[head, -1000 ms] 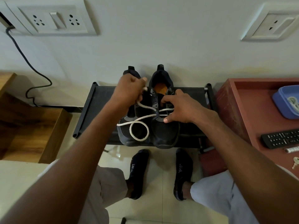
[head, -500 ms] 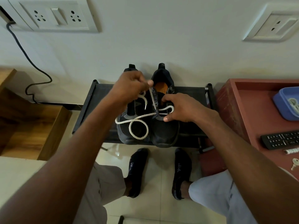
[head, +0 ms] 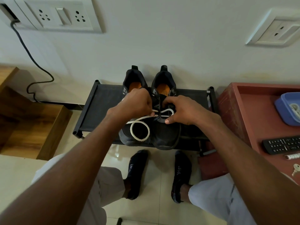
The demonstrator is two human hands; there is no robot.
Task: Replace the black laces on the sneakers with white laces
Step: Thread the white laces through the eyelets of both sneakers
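Nearest: feet in black socks (head: 137, 172) on pale tile floor (head: 155, 161), knees in light trousers either side.

Next out, low black rack (head: 103, 101) with a pair of black sneakers (head: 165, 135) side by side on top, toes toward the person, heels at the wall. Orange insoles visible in both.

White lace (head: 140, 129): thick, braided-looking. Free end forms one round loop lying on the toe of the left-hand shoe, then runs up and right to the eyelets of the right-hand shoe, where it makes a small loop across the tongue. A thin black lace (head: 178, 137) trails down the right shoe's outer edge.

Left hand (head: 136, 103): fingers curled, pinching the white lace just left of the eyelets; big loop sits below the hand. Right hand (head: 181, 111): fingers curled onto the right shoe's lacing area, thumb on the upper, small lace loop just beside the fingertips. Whether it pinches the lace too, cannot tell.

Farther: red table (head: 253, 111) to the right with remote (head: 282, 145) and blue tub (head: 287, 109); wall sockets above.
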